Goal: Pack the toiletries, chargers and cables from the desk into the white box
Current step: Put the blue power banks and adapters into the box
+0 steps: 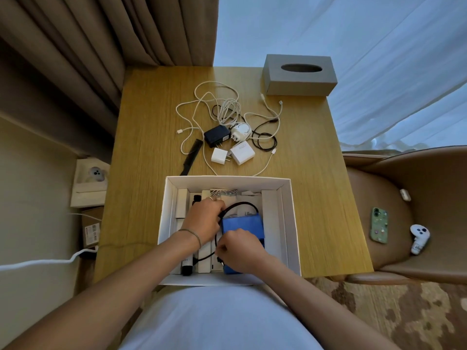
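The white box (288, 223) sits at the desk's near edge. Inside it lie white toiletry packets, a black tube (187, 267) and a blue block (243, 227) with a black cable (240, 205) looped over it. My left hand (204, 218) grips the cable's loop at the block's left side. My right hand (238, 250) pinches the same cable lower down, over the block's near end. On the desk beyond the box lie a black comb (192, 155), a black charger (217, 135), white chargers (242, 152) and tangled white cables (222, 107).
A grey tissue box (300, 75) stands at the desk's far right corner. A brown chair to the right holds a green phone (379, 224) and a white controller (418, 238). Curtains hang behind the desk. Boxes and a white cord sit on the floor at left.
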Action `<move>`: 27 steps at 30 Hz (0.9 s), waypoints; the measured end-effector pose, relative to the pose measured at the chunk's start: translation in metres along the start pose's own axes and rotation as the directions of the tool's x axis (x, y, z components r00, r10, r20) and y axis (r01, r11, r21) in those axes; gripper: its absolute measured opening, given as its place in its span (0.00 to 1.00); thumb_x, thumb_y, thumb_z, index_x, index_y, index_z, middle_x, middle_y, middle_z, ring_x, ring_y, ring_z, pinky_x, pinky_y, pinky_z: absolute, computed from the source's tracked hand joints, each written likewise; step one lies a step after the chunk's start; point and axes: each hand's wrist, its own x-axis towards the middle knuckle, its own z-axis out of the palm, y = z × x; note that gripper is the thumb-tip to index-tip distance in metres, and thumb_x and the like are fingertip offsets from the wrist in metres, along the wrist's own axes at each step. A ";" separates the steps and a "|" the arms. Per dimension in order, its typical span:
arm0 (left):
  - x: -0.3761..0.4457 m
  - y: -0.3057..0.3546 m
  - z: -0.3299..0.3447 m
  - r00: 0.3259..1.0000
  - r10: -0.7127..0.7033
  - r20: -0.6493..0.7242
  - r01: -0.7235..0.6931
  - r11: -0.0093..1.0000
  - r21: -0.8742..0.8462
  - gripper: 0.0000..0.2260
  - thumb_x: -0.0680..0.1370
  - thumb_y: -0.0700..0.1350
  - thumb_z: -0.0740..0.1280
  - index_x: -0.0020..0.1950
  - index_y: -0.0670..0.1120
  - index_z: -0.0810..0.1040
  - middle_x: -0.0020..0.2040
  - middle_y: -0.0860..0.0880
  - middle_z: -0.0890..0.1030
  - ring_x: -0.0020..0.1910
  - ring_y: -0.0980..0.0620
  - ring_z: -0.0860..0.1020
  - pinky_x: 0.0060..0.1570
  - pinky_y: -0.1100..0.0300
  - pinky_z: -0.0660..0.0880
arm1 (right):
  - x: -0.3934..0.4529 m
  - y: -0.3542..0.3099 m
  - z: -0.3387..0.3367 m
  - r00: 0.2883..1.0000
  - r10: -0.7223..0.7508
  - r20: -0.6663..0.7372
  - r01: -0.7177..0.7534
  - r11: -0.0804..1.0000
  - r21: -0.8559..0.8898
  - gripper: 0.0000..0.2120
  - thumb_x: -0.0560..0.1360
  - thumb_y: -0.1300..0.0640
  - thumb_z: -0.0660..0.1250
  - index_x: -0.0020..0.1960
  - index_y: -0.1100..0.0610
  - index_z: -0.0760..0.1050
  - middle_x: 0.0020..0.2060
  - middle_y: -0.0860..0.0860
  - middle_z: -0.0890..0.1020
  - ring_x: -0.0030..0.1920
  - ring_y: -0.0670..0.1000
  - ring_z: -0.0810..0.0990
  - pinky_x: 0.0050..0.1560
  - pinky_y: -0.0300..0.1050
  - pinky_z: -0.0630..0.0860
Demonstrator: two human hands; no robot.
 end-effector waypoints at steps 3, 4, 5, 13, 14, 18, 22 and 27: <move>-0.006 -0.002 0.003 0.999 0.040 -0.012 -0.039 0.996 0.078 0.10 0.74 0.37 0.66 0.53 0.45 0.79 0.48 0.46 0.82 0.46 0.43 0.81 0.41 0.51 0.78 | -0.001 0.008 -0.008 0.999 -0.037 0.012 0.036 0.996 0.084 0.14 0.79 0.59 0.60 0.44 0.59 0.83 0.40 0.57 0.85 0.41 0.59 0.81 0.38 0.48 0.75; -0.008 -0.002 0.004 0.999 0.037 -0.004 -0.037 0.994 0.098 0.08 0.74 0.37 0.67 0.52 0.46 0.79 0.47 0.46 0.82 0.46 0.43 0.81 0.40 0.52 0.77 | -0.002 0.011 -0.011 0.999 -0.041 -0.009 0.042 0.993 0.115 0.14 0.80 0.59 0.60 0.48 0.57 0.85 0.44 0.54 0.86 0.43 0.57 0.82 0.40 0.48 0.78; -0.009 -0.002 0.004 0.999 0.031 0.012 -0.032 0.994 0.109 0.08 0.74 0.38 0.67 0.51 0.46 0.79 0.46 0.46 0.82 0.46 0.44 0.81 0.40 0.53 0.76 | -0.003 0.013 -0.015 0.999 -0.034 -0.036 0.039 0.988 0.148 0.14 0.80 0.58 0.61 0.52 0.54 0.86 0.47 0.51 0.87 0.44 0.53 0.82 0.42 0.47 0.78; -0.009 0.019 -0.016 0.988 0.037 0.148 -0.083 0.943 0.323 0.10 0.76 0.39 0.65 0.56 0.47 0.79 0.51 0.47 0.81 0.50 0.48 0.79 0.47 0.55 0.78 | 0.002 0.025 -0.076 0.911 0.071 -0.407 0.109 0.909 0.403 0.10 0.80 0.58 0.65 0.53 0.51 0.85 0.31 0.40 0.81 0.28 0.40 0.77 0.28 0.34 0.72; -0.010 0.022 -0.023 0.994 0.059 0.095 -0.086 0.944 0.317 0.11 0.77 0.40 0.65 0.58 0.48 0.78 0.52 0.49 0.81 0.51 0.49 0.79 0.47 0.56 0.78 | 0.005 0.025 -0.088 0.890 0.099 -0.445 0.118 0.893 0.434 0.09 0.81 0.57 0.65 0.53 0.50 0.84 0.32 0.42 0.82 0.28 0.43 0.77 0.28 0.38 0.75; -0.011 0.032 -0.054 0.964 0.200 -0.175 -0.186 0.978 0.097 0.13 0.79 0.44 0.63 0.62 0.53 0.78 0.48 0.53 0.82 0.45 0.53 0.80 0.45 0.56 0.79 | 0.035 0.030 -0.134 0.813 0.176 -0.555 0.113 0.888 0.446 0.08 0.79 0.56 0.66 0.51 0.49 0.84 0.34 0.44 0.83 0.31 0.47 0.80 0.33 0.45 0.79; 0.008 0.034 -0.085 0.942 0.185 -0.280 -0.211 0.976 -0.063 0.08 0.81 0.45 0.63 0.55 0.53 0.80 0.44 0.57 0.78 0.37 0.62 0.74 0.36 0.70 0.71 | 0.083 0.041 -0.164 0.826 0.219 -0.519 -0.078 0.957 0.280 0.07 0.74 0.57 0.66 0.44 0.54 0.83 0.39 0.49 0.86 0.38 0.50 0.83 0.40 0.48 0.82; 0.047 0.021 -0.111 0.967 0.063 -0.248 -0.091 0.991 -0.102 0.09 0.80 0.45 0.64 0.57 0.53 0.81 0.49 0.55 0.79 0.42 0.60 0.76 0.41 0.62 0.77 | 0.136 0.047 -0.164 0.887 0.226 -0.403 -0.247 0.969 0.002 0.10 0.68 0.55 0.69 0.32 0.56 0.71 0.30 0.52 0.77 0.29 0.53 0.75 0.29 0.41 0.69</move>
